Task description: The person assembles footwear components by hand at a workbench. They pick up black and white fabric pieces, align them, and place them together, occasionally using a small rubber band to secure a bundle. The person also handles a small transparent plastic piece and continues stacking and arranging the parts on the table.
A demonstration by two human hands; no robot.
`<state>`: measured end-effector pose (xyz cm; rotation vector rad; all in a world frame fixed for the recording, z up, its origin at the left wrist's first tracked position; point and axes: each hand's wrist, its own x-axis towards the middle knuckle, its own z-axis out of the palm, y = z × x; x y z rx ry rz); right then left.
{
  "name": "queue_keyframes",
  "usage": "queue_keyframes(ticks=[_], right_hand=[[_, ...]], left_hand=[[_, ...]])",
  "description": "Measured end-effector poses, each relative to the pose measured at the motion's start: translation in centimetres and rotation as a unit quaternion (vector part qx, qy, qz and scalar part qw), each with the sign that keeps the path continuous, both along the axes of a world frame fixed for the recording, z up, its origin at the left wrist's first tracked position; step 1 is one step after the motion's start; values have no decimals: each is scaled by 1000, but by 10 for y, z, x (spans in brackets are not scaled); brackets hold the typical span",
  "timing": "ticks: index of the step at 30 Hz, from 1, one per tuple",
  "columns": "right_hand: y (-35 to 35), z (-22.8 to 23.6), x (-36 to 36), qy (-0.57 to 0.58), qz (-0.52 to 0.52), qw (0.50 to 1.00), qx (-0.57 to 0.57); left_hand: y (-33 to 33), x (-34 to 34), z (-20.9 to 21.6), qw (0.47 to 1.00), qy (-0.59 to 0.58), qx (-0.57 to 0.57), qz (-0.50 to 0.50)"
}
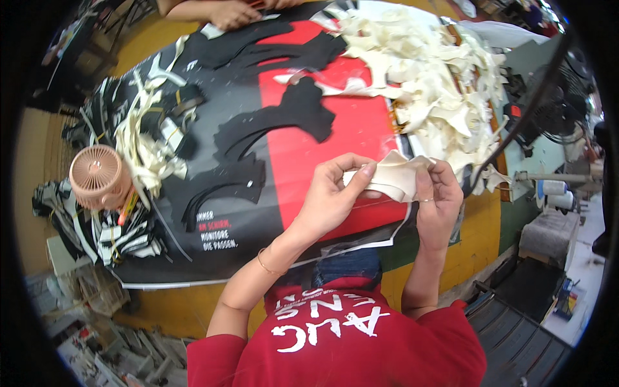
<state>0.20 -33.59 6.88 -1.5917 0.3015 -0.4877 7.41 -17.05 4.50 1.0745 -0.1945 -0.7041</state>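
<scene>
Between my two hands, cream-coloured cut fabric pieces [393,178] are held up over the near edge of the table. My left hand [338,190] pinches their left end, thumb on top. The right end is gripped by my right hand [437,187], its thumb pressed on the cloth and a ring on one finger. The pieces look layered, with a wavy upper edge. Beyond my hands on the right lies a big heap of similar cream pieces [445,97]. Stacks of black curved fabric pieces [303,106] lie on the table's middle and left.
A black and red printed sheet [300,168] covers the table. At its left stand a pink fan [100,175] and bundles of black and white strips [119,235]. Another person's hands [232,13] work at the far edge. A sewing machine with thread spools [556,193] is at the right.
</scene>
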Motion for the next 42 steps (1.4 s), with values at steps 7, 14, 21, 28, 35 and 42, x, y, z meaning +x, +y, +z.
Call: queue_keyframes(ticks=[7,14,21,28,35,42], right_hand=[[-51,-19,31,75,-92,993,-14],[-105,6,47,-55,-140,979,139],[-134,65,35,-124,-25,959,252],[-29,34,9,110,72,985,-110],[31,17,-3,167,161,972,-45],[52,6,6,62,125,963,-231]], left_hand=[[-59,26,-18,993,-105,-3,-48],[-52,72,-42,965,-199,135,103],[-70,61,-28,852,-426,285,110],[0,2,18,962,-233,135,53],[54,-20,18,995,-34,66,64],[61,-35,12,973,-112,143,141]])
